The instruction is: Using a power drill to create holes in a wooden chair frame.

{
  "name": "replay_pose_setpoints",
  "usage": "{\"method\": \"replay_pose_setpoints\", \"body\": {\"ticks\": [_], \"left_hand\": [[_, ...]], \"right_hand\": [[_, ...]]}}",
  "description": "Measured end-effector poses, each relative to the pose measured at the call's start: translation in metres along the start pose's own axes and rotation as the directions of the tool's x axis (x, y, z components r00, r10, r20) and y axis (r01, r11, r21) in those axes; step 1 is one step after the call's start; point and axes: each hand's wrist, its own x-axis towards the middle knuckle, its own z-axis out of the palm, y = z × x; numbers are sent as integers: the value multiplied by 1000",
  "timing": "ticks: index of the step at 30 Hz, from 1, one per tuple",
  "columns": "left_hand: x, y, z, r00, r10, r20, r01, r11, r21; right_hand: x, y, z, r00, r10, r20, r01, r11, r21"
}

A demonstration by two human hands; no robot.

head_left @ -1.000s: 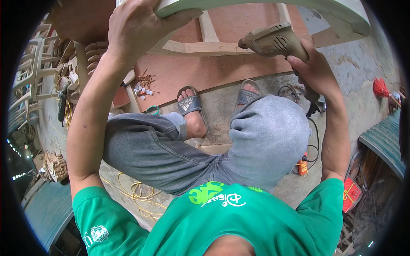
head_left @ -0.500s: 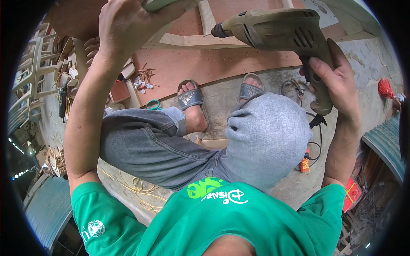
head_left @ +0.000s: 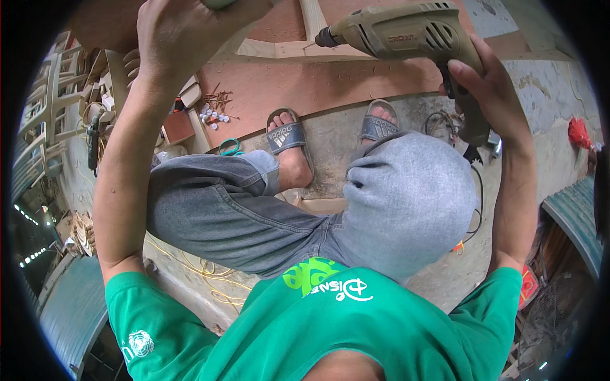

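My right hand (head_left: pixel 483 82) is wrapped round the grip of a khaki power drill (head_left: pixel 406 35), held level with its dark chuck toward the left. The thin bit reaches close to a pale wooden frame (head_left: pixel 286 51); whether it touches is not clear. At the upper edge, my left hand (head_left: pixel 190 32) is closed on a pale, greenish-looking rounded piece (head_left: pixel 219 2), most of it cut off by the picture. The wooden frame rests over a reddish-brown board (head_left: pixel 254 86), and a slat of it runs away upward beside the drill's chuck.
Loose screws (head_left: pixel 218 101) and small white round pieces (head_left: pixel 213 118) lie on the board's left. Teal-handled scissors (head_left: pixel 230 147) are by my left foot. A yellow cord (head_left: pixel 210 276) crosses the floor; a black cable (head_left: pixel 478 209) hangs right of my knee. Wooden chair frames (head_left: pixel 54 117) stand far left.
The drill and my right hand have shifted up and slightly left, with the bit nearer the frame. My left hand has moved up and left, still closed on its piece.
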Motion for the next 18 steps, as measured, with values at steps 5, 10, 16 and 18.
{"method": "replay_pose_setpoints", "body": {"ticks": [5, 10, 16, 18], "left_hand": [[3, 7, 0, 996, -91, 15, 92, 995, -40], [4, 11, 1, 991, -135, 23, 137, 988, -66], [6, 14, -1, 997, -71, 12, 72, 994, -80], [4, 14, -6, 975, -191, 118, 199, 978, -64]], "right_hand": [[7, -20, -1, 998, -61, -9, 61, 998, 8], [19, -25, -8, 1000, -19, -10, 19, 1000, -21], [23, -13, -12, 999, -28, 22, 28, 1000, 11], [22, -11, -12, 999, -32, 24, 32, 999, 19]]}}
